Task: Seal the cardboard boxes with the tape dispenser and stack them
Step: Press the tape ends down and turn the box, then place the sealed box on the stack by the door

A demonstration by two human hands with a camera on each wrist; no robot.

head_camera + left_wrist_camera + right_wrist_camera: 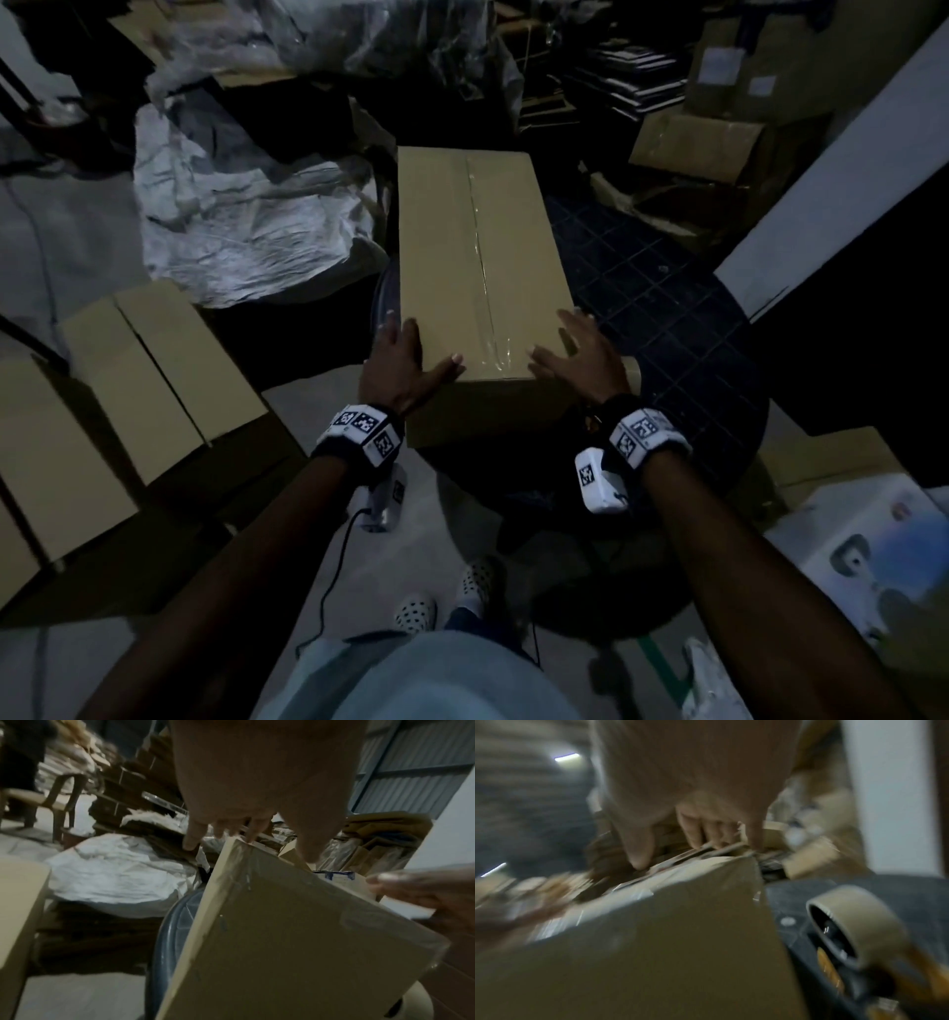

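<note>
A long cardboard box lies on a dark round table, with clear tape running down its top seam. My left hand is at the near left corner, thumb flat on the top and fingers straight along the left side. My right hand rests on the near right corner with its fingers spread on the top. The left wrist view shows the box under my left hand. In the blurred right wrist view, a tape dispenser with a brown roll lies on the table to the right of the box.
Closed cardboard boxes stand on the floor at the left. Crumpled white sacks lie beyond them, left of the table. More cartons and flattened cardboard are piled at the back. A white printed box sits at the lower right.
</note>
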